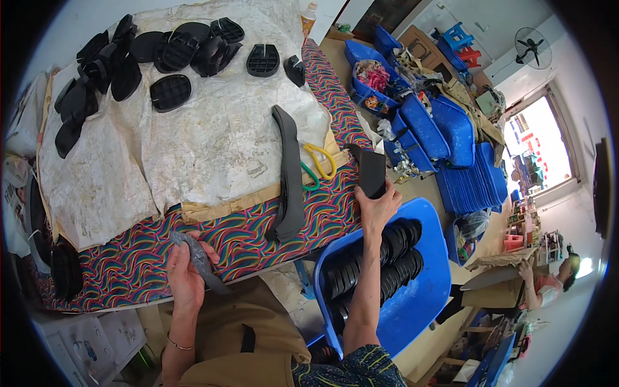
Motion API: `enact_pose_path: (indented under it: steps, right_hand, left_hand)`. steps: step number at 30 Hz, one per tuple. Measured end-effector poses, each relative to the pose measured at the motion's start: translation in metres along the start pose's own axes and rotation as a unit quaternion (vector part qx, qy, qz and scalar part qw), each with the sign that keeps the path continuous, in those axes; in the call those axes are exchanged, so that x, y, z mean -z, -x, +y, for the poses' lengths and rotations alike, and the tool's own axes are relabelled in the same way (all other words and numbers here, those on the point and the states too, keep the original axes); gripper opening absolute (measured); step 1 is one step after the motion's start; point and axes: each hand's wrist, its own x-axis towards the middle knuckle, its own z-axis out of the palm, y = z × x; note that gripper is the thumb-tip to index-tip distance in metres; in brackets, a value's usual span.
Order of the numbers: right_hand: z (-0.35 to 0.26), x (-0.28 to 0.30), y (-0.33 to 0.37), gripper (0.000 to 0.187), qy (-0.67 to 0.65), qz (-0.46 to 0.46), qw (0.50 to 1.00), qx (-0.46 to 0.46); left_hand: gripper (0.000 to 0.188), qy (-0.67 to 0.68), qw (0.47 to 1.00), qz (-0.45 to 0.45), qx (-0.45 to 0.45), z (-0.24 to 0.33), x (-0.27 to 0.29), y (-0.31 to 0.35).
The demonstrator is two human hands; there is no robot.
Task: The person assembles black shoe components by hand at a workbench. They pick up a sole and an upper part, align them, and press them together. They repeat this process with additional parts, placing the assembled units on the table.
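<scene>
In my left hand (pixel 187 267) is a thin grey curved strip (pixel 205 267), its lower end reaching past the table edge. My right hand (pixel 379 209) grips a flat black piece (pixel 372 173) by its near end, over the table's right edge and just above a blue tub. Its exact kind I cannot make out. Between the hands a long, curved black strip (pixel 290 174) lies on the table. Next to that strip are a yellow loop (pixel 322 161) and a green loop (pixel 311 177), like scissor handles; whatever they join is hidden.
Stained white sheeting (pixel 213 142) covers much of the patterned tabletop (pixel 129 274). Several black sole-shaped pieces (pixel 171 92) lie at its far left. Rows of black pieces (pixel 393 258) fill part of the blue tub (pixel 442 258). Farther right are stacked blue bins (pixel 471 180) and another person (pixel 532 284).
</scene>
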Motion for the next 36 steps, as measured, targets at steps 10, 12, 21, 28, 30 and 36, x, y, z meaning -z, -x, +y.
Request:
enact_pose_path:
  steps: [10, 12, 21, 28, 30, 36]
  right_hand:
    - [0.005, -0.019, -0.003, 0.079, 0.156, -0.035, 0.986, 0.055]
    - [-0.049, 0.014, 0.025, 0.046, 0.021, 0.036, 0.988, 0.149]
    - [-0.21, 0.082, 0.17, 0.022, -0.502, -0.305, 0.798, 0.136]
    - [-0.229, 0.079, 0.204, 0.028, -0.483, -0.286, 0.811, 0.163]
    - [-0.231, 0.076, 0.204, 0.029, -0.455, -0.237, 0.83, 0.217]
    - [-0.237, 0.069, 0.214, 0.031, -0.429, -0.149, 0.834, 0.313]
  left_hand:
    - [0.042, 0.108, 0.987, -0.043, 0.112, 0.013, -0.005, -0.012]
    - [0.043, 0.117, 0.987, -0.054, 0.097, 0.015, -0.015, -0.011]
    - [0.05, 0.019, 0.997, -0.081, 0.009, 0.03, -0.04, 0.013]
    - [0.047, 0.066, 0.993, -0.1, -0.002, 0.043, -0.032, 0.021]
    - [0.047, 0.081, 0.991, -0.109, -0.005, 0.043, -0.033, 0.022]
    - [0.048, 0.117, 0.987, -0.114, -0.016, 0.042, -0.024, 0.023]
